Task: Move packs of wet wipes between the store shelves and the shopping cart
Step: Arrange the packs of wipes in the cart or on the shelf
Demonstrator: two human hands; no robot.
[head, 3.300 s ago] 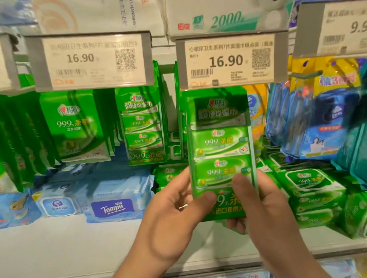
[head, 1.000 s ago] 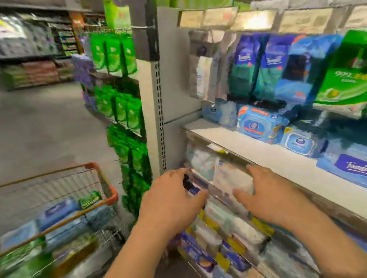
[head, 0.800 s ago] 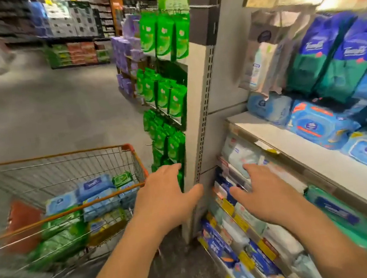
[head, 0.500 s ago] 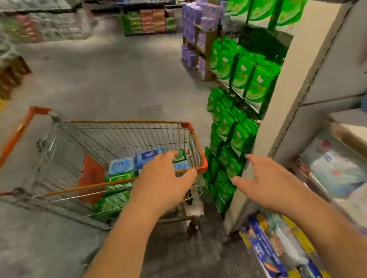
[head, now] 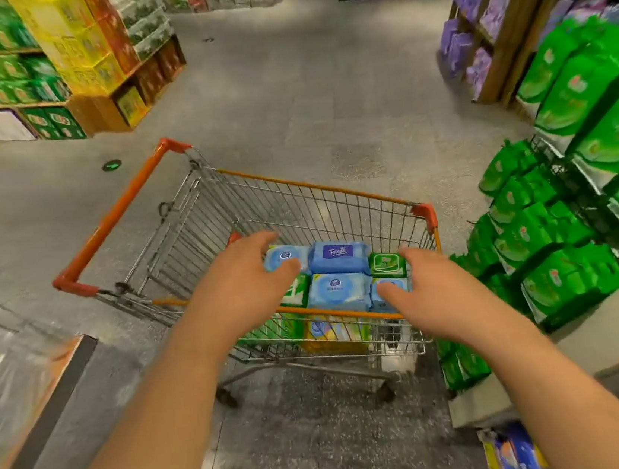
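A wire shopping cart [head: 309, 211] with orange trim stands in the aisle in front of me. Inside lie several wet wipe packs: a blue Tempo pack [head: 338, 256], a light blue pack [head: 340, 291] and a small green pack [head: 387, 265]. My left hand [head: 246, 285] hovers over the cart's near left side, fingers spread, holding nothing. My right hand [head: 429, 289] reaches over the near rim at the right, fingers straight and empty, beside the light blue pack.
Green hanging packs [head: 556, 227] fill the shelf end to the right of the cart. A grey shelf end panel [head: 606, 350] sits at my right. Stacked boxes [head: 83, 55] stand at the far left. Purple goods [head: 488, 17] are at the far right. Grey floor stretches ahead.
My view turned left from the shelf to the cart. Both hands let go of the green pack on the shelf and moved, empty, over the cart's packs.
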